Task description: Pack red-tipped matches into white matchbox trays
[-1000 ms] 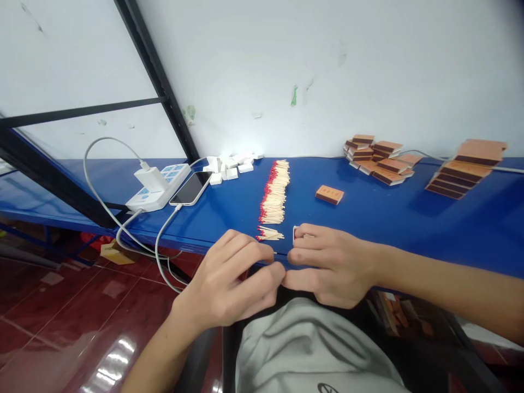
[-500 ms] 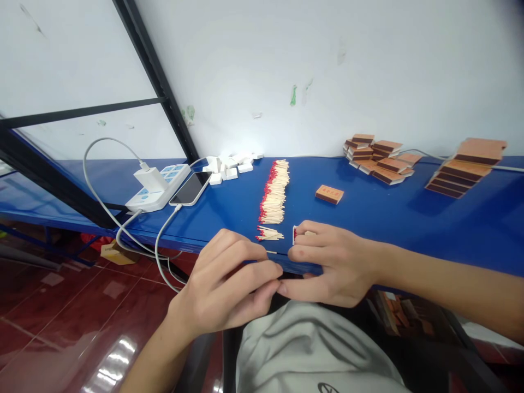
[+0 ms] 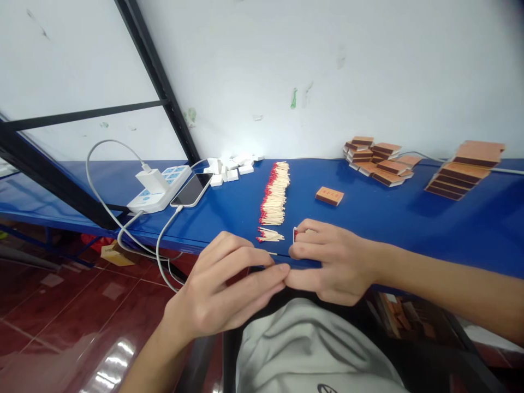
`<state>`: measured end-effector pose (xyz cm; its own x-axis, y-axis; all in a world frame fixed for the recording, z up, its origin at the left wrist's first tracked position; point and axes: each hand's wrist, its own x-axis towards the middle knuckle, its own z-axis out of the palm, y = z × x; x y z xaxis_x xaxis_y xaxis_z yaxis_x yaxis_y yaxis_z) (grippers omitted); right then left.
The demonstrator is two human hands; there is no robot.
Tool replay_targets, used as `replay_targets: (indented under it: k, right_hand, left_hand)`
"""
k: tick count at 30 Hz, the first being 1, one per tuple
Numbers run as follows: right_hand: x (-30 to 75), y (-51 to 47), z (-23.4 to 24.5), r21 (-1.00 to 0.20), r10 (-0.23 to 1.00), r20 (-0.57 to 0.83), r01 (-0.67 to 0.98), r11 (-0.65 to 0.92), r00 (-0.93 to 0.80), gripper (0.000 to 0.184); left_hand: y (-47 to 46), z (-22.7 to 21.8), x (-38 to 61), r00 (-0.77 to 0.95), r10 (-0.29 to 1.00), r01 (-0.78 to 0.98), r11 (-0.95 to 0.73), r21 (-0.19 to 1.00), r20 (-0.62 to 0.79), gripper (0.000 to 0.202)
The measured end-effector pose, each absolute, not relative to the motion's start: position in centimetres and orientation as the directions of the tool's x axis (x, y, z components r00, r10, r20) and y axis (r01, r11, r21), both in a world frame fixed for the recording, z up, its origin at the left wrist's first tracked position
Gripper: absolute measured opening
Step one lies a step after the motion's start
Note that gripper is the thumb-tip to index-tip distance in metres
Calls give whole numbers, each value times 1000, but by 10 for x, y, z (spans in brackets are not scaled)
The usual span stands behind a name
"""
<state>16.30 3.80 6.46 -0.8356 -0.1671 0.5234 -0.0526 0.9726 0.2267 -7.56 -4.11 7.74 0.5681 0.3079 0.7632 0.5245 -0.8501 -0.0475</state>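
Note:
My left hand point(image 3: 223, 284) hovers at the near edge of the blue table point(image 3: 409, 218), fingers curled and pinching a matchstick point(image 3: 273, 253) that pokes out toward the right. My right hand point(image 3: 333, 262) lies on the table edge, fingers closed around a small white matchbox tray point(image 3: 295, 234) with red match heads showing at its end. The fingertips of both hands touch. Just beyond them lies a small heap of matches point(image 3: 269, 235), and behind that a long row of red-tipped matches point(image 3: 275, 192).
One orange matchbox point(image 3: 329, 195) lies alone mid-table. Stacks of matchboxes point(image 3: 379, 161) and a taller stack point(image 3: 466, 169) stand at the back right. White trays point(image 3: 231, 165), a phone point(image 3: 191, 189) and a power strip point(image 3: 158, 185) with cables sit at the left. A black frame post point(image 3: 158, 82) slants up.
My left hand has slid slightly down and left, its fingers stretching toward the right hand. The right hand stays on the tray.

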Motion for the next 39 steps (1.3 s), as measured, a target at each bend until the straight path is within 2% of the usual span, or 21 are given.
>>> replay_targets:
  k: [5,9,12,16,19,23,28,39]
  right_hand:
    - [162,40,65,180,-76,570,34,983,-818,39]
    - [160,42,64,166,91,573,224,961,-814,30]
    - [158,44,63,121,191,545,302,945,-817,22]
    - [158,45,60,80,206,538,292,953,-818,19]
    - [157,44,60,50,209,534,277,959,-819,18]
    - [157,43,62,18,236,504,283,959,-831,20]
    - [153,42,62,-17,288,460,317,948,-840,25]
    - [145,48,54,30,326,456,380,924,-828,27]
  left_hand:
    - [-30,71,-78,534,315,578,-813,-67,785,23]
    - [-13,62,-82,512,386,624,-781,-23,767,11]
    - [-3,59,-85,496,470,659,-752,36,730,8]
    - [4,60,-92,491,683,744,-652,148,541,22]
    - [6,62,-98,504,767,769,-608,197,396,37]
    - [8,58,-103,515,793,773,-594,223,325,42]
    - [9,55,-103,512,797,772,-591,234,321,38]
    - [10,54,-100,527,789,773,-599,207,316,34]
